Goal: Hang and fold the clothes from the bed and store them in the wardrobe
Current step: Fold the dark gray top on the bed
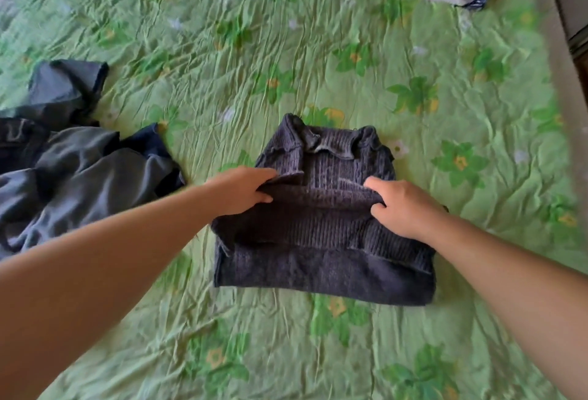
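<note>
A bed (pixel 286 33) dressed in a crinkled, light-green, flower-printed sheet is filling the view, and a rumpled heap of smooth grey and dark garments (pixel 73 170) is lying on its left side. Near the middle of the bed, a dark navy ribbed-knit collared sweater (pixel 324 240) is lying folded into a thick, roughly rectangular block, its collar pointing away from the person and its longer side running left to right. The left hand (pixel 241 189) and right hand (pixel 401 205) are each holding a pinching grip on the doubled-over knit edge, one at either end.
</note>
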{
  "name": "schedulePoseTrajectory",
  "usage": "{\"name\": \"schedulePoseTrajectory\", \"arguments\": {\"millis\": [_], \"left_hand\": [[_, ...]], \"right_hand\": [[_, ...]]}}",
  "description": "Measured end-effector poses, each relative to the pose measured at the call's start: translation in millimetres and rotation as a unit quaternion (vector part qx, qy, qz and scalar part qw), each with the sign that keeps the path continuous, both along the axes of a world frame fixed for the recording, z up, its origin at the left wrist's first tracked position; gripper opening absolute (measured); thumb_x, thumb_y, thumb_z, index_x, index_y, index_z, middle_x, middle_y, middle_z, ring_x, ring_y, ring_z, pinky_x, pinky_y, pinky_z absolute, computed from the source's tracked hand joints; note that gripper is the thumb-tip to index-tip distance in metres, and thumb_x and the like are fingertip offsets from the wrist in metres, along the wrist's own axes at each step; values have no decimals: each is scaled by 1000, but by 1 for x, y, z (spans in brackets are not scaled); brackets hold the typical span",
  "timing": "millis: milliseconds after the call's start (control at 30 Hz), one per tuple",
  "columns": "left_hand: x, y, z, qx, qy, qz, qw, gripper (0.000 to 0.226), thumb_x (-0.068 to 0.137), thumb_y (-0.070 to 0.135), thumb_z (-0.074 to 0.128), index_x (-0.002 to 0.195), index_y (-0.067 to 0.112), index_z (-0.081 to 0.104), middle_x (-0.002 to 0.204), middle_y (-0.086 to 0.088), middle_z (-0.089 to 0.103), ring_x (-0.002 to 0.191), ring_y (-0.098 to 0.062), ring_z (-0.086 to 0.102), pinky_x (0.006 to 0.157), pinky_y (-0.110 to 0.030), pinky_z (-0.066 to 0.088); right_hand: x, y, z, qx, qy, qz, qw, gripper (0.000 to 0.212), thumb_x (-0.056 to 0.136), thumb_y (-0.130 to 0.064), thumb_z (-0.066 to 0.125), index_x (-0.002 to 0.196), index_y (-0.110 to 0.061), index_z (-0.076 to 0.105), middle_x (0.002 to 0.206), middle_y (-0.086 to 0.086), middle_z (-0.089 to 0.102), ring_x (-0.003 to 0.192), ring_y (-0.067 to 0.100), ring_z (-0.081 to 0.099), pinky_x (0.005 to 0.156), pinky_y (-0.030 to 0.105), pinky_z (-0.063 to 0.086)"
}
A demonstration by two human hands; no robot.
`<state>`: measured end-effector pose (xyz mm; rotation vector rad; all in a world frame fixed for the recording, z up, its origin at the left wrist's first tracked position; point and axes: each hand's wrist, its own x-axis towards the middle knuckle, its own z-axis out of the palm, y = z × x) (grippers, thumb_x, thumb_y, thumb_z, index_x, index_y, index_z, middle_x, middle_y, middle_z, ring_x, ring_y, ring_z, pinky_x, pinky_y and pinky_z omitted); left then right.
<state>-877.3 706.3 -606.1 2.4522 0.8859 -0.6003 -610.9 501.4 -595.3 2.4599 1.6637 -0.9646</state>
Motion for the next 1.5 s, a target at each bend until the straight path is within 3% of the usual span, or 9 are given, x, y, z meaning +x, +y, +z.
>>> {"name": "schedulePoseTrajectory", "arguments": {"millis": [167, 267, 367, 533, 733, 967, 1133, 1333, 1500], "left_hand": [[54, 61, -8, 48, -46, 5, 998, 35, 93, 40, 66, 122, 25, 55, 111, -7, 68, 95, -31, 64, 80, -45, 55], [71, 73, -23, 117, -4, -8, 993, 58, 88, 48, 69, 136, 28, 44, 124, -8, 62, 109, -31, 60, 91, -49, 51], [64, 50, -38, 233, -24, 8, 972, 85, 87, 56, 65, 153, 32, 17, 151, -13, 35, 140, -34, 33, 112, -58, 30], [3, -23, -55, 200, -30, -97, 975, 92, 88, 75, 42, 158, 37, -4, 166, -7, 4, 154, -27, -1, 120, -63, 6], [2, 7, -45, 244, -62, -94, 963, 49, 89, 36, 68, 135, 24, 54, 133, -7, 55, 123, -30, 54, 107, -53, 37], [47, 50, 2, 41, -86, 51, 994, 14, 94, 19, 60, 97, 32, 58, 101, 5, 65, 82, -13, 64, 67, -30, 55], [87, 98, 31, 235, -178, 247, 923, 44, 93, 20, 58, 134, 30, 48, 137, -9, 51, 127, -31, 46, 106, -52, 39], [40, 11, -18, 55, -147, 333, 930, 60, 96, 36, 57, 150, 26, 32, 143, -10, 38, 126, -30, 45, 103, -50, 46], [-40, -64, -57, 16, -158, 428, 890, 59, 92, 30, 68, 145, 15, 46, 135, -12, 55, 122, -30, 54, 104, -40, 43]], "right_hand": [[45, 61, -23, 60, -57, -22, 996, 41, 93, -25, 50, 133, -29, 44, 87, 8, 59, 68, 26, 57, 57, 36, 44], [62, 80, -43, 19, -134, -11, 991, 54, 92, -31, 58, 140, -27, 35, 119, 14, 58, 102, 36, 57, 83, 46, 51], [47, 69, -57, 94, -238, -7, 967, 68, 90, -36, 64, 148, -19, 33, 136, 18, 43, 124, 40, 43, 99, 57, 42], [-8, -14, -81, 147, -202, 100, 963, 76, 88, -59, 54, 152, -20, 37, 157, 12, 31, 147, 35, 27, 115, 64, 22], [23, 3, -73, 187, -261, 76, 944, 39, 82, -6, 71, 120, -8, 63, 107, 14, 60, 96, 38, 55, 76, 51, 44], [65, 79, 0, 214, -272, -11, 938, 18, 90, -8, 55, 106, -8, 65, 99, 16, 65, 97, 40, 58, 79, 47, 44], [83, 118, 26, 252, -322, -102, 907, 39, 86, -13, 62, 123, -11, 49, 126, 23, 48, 116, 43, 47, 90, 57, 40], [13, 13, -37, 128, -199, -172, 956, 52, 93, -37, 61, 138, -14, 49, 135, 20, 45, 119, 42, 45, 88, 53, 46], [-25, -67, -76, 68, -29, -448, 891, 65, 92, -35, 67, 145, -6, 43, 133, 27, 57, 121, 43, 54, 102, 49, 44]]}}
